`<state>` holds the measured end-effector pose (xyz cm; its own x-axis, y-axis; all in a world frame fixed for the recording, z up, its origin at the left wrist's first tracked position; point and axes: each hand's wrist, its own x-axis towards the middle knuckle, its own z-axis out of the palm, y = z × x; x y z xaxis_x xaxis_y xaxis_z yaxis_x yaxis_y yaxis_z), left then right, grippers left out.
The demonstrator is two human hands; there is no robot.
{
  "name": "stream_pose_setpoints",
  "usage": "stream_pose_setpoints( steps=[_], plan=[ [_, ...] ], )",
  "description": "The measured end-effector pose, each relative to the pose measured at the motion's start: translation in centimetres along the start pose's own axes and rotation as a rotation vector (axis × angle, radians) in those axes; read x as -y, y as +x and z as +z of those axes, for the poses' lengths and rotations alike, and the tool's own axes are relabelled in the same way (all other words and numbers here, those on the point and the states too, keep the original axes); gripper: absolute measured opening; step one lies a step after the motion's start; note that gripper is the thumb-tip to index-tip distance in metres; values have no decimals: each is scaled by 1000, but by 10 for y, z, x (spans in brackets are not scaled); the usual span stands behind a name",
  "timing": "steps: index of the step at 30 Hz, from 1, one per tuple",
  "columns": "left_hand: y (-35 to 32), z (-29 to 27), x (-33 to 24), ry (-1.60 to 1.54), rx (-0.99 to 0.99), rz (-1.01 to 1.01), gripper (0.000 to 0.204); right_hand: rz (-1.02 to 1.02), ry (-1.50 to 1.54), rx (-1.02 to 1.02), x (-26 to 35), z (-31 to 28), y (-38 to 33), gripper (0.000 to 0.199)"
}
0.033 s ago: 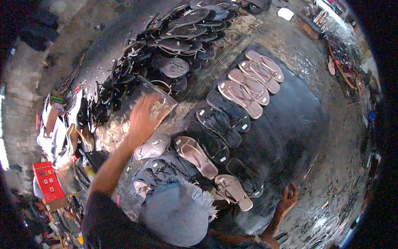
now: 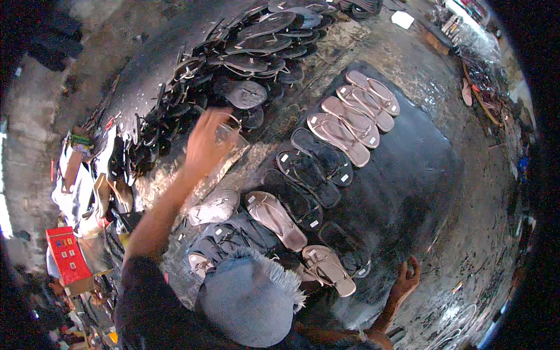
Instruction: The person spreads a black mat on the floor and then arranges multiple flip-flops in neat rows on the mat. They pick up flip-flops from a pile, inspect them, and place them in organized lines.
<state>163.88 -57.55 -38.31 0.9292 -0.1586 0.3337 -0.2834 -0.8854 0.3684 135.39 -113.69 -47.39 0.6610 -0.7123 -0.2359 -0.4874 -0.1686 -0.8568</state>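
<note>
My left hand [image 2: 208,143] reaches forward over the edge of a pile of dark sandals [image 2: 256,46]. Motion smears its fingers, so what they touch or hold is hidden. Just beyond the fingertips lies a dark sole [image 2: 242,93]. Nearer to me, a pale sandal [image 2: 214,208] sits below that wrist. At the lower right my right hand [image 2: 405,279] hangs beside the black mat [image 2: 414,175], fingers loosely bent and apart, with nothing seen in them. Closest to it are a black sandal [image 2: 344,248] and a pinkish-tan sandal [image 2: 329,269].
Pinkish-tan sandals [image 2: 338,137] and black ones [image 2: 309,175] lie in a slanting row on the mat. A red box [image 2: 69,254] stands at the left among clutter. Rounded grey-blue cloth [image 2: 248,300] with a frayed edge covers the lower middle.
My left hand has moved forward, farther toward the dark sandal pile. My right hand and the sandals on the mat look unchanged.
</note>
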Motion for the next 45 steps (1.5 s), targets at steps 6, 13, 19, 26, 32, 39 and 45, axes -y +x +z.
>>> stream_pose_setpoints(
  steps=[6,13,19,26,32,39,45],
  plan=[
    [192,62,102,588,43,407,72,-148,-28,19,-2,6,19,38],
    [182,85,131,317,-280,267,47,65,-79,-22,-56,-15,-2,39],
    [138,-2,112,201,-462,219,37,41,-53,8,-50,17,-1,40],
    [120,-7,-54,-854,-195,-244,31,-277,-124,104,14,46,39,37],
    [67,67,-181,-1283,341,-463,60,-155,614,674,138,119,9,66],
    [23,94,-235,-1337,438,-283,39,34,507,638,126,40,-13,58],
    [-51,183,-211,-744,618,-155,26,56,313,421,8,44,34,62]
  ],
)
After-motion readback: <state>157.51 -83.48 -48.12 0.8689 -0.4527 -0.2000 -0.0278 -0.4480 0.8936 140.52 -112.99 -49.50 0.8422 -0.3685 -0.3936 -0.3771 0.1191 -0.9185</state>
